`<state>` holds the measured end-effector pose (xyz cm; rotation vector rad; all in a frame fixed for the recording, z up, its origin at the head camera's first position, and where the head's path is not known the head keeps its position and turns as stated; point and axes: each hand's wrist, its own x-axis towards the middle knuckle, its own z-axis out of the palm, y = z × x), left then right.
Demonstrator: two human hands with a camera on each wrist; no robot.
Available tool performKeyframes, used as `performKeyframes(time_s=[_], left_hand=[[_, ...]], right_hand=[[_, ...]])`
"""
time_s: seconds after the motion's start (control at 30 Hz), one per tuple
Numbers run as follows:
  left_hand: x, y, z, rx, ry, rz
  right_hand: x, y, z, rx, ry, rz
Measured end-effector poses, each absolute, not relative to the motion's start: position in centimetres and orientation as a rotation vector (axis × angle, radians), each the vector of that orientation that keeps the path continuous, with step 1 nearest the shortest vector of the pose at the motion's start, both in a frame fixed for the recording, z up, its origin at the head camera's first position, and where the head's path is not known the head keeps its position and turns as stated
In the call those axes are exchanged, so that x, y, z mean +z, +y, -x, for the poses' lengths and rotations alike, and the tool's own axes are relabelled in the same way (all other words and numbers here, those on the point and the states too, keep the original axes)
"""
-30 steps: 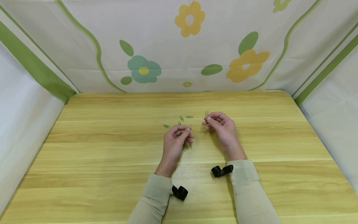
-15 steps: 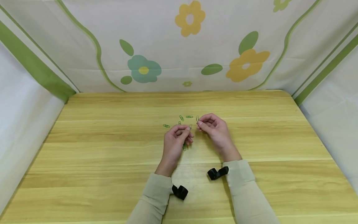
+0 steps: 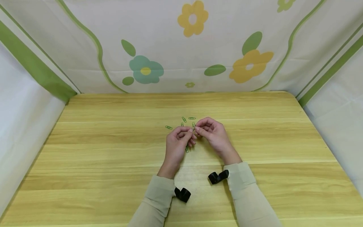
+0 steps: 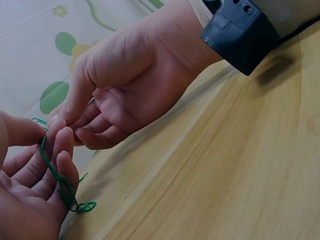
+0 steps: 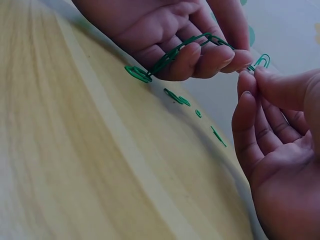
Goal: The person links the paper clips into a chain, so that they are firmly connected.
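Pinching a loose green clip (image 5: 261,61), the right hand (image 3: 211,134) is meeting the left hand (image 3: 178,142), whose curled fingers are gripping a clip chain (image 5: 175,52) dangling toward the counter (image 3: 113,164).

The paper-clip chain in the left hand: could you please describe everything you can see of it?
The paper-clip chain is a short string of linked green clips that look like coated wire. It lies across the curled fingers of the left hand, its lower end hanging just above the wooden table. At its top, the right hand pinches a clip.
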<state>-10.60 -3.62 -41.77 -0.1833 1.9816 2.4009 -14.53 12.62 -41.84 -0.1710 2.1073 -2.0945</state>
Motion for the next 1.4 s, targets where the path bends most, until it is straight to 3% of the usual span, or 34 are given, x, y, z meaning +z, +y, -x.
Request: performKeyframes(time_s=[1.4], left_hand=[[-41.55, -3.54, 10.52, 2.428, 1.897, 0.241]], right_hand=[[-41.78, 13.25, 14.76, -2.094, 2.089, 0.114]])
